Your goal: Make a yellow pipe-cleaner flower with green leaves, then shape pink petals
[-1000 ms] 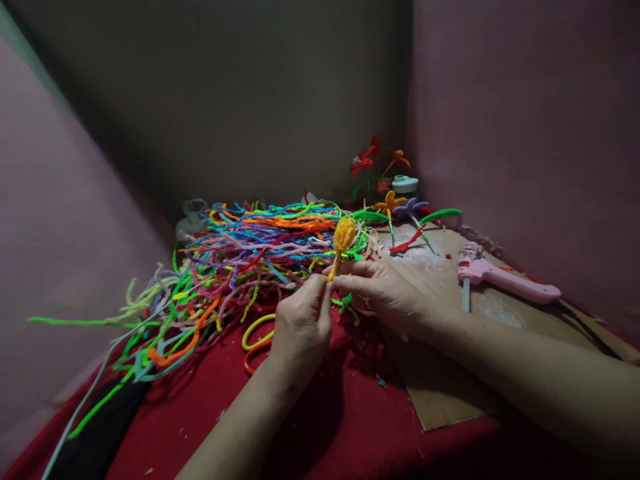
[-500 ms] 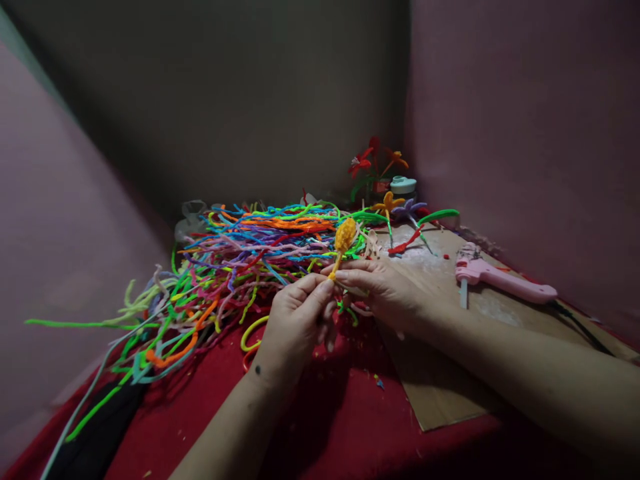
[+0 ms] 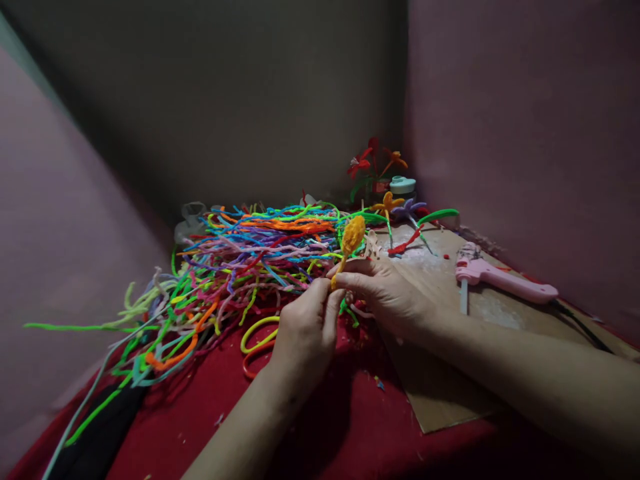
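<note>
Pipe cleaners, loose, many colours: heaped in a long tangle across the left half of the tabletop, which is spread with red cloth; strands trail off toward 8 o'clock. Probably kept as stock, within reach of both hands.

Loops, yellow and orange: flat on the cloth just beside the heap, at 9 o'clock from the left hand.

Left hand: centre, grip clenched, thumb and fingertips pinching the lower end of the stem; judged to be steadying or twisting it.

Yellow pipe-cleaner bud: a wound, oval head on a thin orange stem, held clear of the tabletop and tilted toward 1 o'clock. It stands at 1 o'clock from the left grip and 11 o'clock from the right, the stem passing between both sets of fingertips.

Right hand: grip closed on the same stem just under the head, touching the left fingertips.

Cardboard sheet: under the right forearm, apparently a work mat.

Finished flowers: at the far corner, some upright, some lying.

Pink glue gun: lying on the cardboard at 3 o'clock from the right hand, well apart, cord trailing right.
</note>
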A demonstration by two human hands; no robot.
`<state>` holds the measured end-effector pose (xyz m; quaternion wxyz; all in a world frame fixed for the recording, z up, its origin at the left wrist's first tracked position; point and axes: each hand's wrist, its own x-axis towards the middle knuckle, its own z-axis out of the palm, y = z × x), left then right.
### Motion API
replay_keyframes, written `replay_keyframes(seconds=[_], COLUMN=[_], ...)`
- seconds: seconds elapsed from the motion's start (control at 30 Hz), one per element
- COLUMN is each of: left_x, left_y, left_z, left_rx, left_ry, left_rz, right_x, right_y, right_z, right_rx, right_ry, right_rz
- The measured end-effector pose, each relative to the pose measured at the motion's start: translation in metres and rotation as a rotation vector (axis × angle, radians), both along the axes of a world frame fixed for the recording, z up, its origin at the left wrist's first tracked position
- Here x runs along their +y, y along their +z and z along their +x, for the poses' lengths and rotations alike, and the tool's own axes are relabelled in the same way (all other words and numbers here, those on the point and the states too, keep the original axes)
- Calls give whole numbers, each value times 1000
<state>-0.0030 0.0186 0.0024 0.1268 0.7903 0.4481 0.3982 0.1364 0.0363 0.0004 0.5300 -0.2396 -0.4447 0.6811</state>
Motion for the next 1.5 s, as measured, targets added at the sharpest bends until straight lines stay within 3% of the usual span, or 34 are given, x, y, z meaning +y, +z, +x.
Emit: replay_keyframes(seconds=[0.07,0.13,0.2,0.3,0.53,0.83,1.1,1.23,1.33,1.5], left_x=[2,4,5,6,-1,-3,-1,3,1,-5], left_y=[-7,-12,-12,-8,6,13,16,16,18,19], left_z=[-2,-4,-6,-6,-1,1,-3,-7,-5,2], left_rx=[212,351,391,294,-46,-441,-859,-917,-798,-348], left_ry=[63,96,100,66,46,-58,-361,-502,-421,-107], left_rz=[228,332,369,339,0,-487,-914,-1086,-1025,-533], right_x=[-1,-1,-1,0,0,4,5,5,5,4], right_y=[2,2,1,-1,-4,-9,-9,-9,-10,-10], right_z=[-1,-2,-3,-4,-1,1,-2,-1,-1,-2], right_rx=[-34,-52,-55,-29,18,1,107,99,108,95], right_ry=[-35,-62,-71,-39,43,67,128,116,95,36], right_rz=[13,22,36,77,117,131,50,28,25,-18])
